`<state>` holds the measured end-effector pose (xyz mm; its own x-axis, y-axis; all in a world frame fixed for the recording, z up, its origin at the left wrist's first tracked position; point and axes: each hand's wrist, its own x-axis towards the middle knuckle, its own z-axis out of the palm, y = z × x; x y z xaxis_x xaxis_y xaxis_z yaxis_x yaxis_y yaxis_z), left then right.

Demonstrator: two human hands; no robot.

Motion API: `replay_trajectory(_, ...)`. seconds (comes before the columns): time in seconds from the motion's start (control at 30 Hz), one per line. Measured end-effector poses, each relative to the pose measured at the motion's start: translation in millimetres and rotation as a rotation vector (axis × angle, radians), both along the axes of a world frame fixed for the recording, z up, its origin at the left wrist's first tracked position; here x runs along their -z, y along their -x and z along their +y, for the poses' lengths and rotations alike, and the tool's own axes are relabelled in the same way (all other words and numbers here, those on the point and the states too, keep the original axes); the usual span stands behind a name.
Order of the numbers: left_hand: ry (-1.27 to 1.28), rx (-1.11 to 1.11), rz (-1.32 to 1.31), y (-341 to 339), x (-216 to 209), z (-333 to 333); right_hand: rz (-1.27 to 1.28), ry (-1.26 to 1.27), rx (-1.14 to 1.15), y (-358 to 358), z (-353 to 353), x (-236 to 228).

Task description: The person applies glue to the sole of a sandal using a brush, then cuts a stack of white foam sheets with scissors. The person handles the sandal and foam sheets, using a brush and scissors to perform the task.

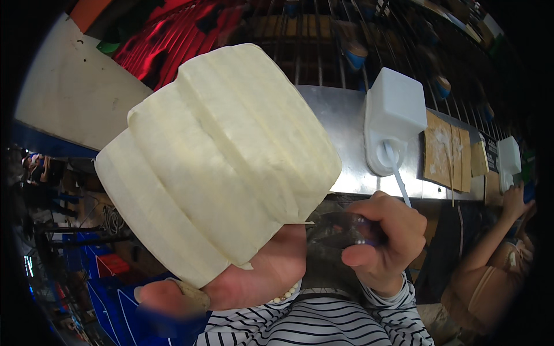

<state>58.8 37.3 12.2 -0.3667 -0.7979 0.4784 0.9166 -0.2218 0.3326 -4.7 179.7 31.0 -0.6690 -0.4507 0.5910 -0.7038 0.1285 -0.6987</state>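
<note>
A shiny metal surface (343,115) catches the light, with a rack of dark parallel bars (298,49) running beyond it (glowing red toward the upper left). A pale tabletop (75,92) stands to the left, above brownish floor (94,209) and blue bins (109,297).

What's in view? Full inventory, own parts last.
Layered piece: 1, cream, held in left hand
Glossy object: 1, dark, in right hand; kind unclear
Metal tabletop: 1, silver, beyond the hands
White containers: 2, white, one on that tabletop, one far right
Stick: 1, white, in the nearer container's opening
Flat sheets: several, brown, right of that container
Barred rack: 1, dark, top
Red surface: 1, red, upper left
Pale surface: 1, off-white, left
Bins: several, blue, lower left
Co-worker's hand: 1, bare, right
Bead bracelet: 1, cream, left wrist
Striped top: 1, black-and-white, bottom
Own hands: 2, bare, lower centre
</note>
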Motion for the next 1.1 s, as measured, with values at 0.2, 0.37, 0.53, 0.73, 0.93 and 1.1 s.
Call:
replay_trajectory(0.2,0.018,-0.066,0.048,-7.0,8.8,9.9,-0.009,0.022,0.036,-1.4,-4.6,-1.4)
replay_trajectory(0.37,0.038,-0.097,0.062,-7.2,13.2,17.2,0.019,-0.008,0.061,-2.3,-7.3,0.1)
replay_trajectory(0.53,0.041,-0.107,0.073,-6.6,15.8,20.6,0.099,0.022,0.084,-1.2,-9.7,3.2)
replay_trajectory(0.73,0.042,-0.121,0.08,-5.2,17.8,20.6,0.167,-0.009,0.138,-2.0,-13.5,1.7)
replay_trajectory(0.93,0.041,-0.125,0.093,-4.1,18.9,21.5,0.18,-0.001,0.127,-0.8,-14.2,1.4)
replay_trajectory(1.1,0.039,-0.129,0.099,-4.0,19.0,23.0,0.176,0.052,0.091,1.5,-14.8,4.4)
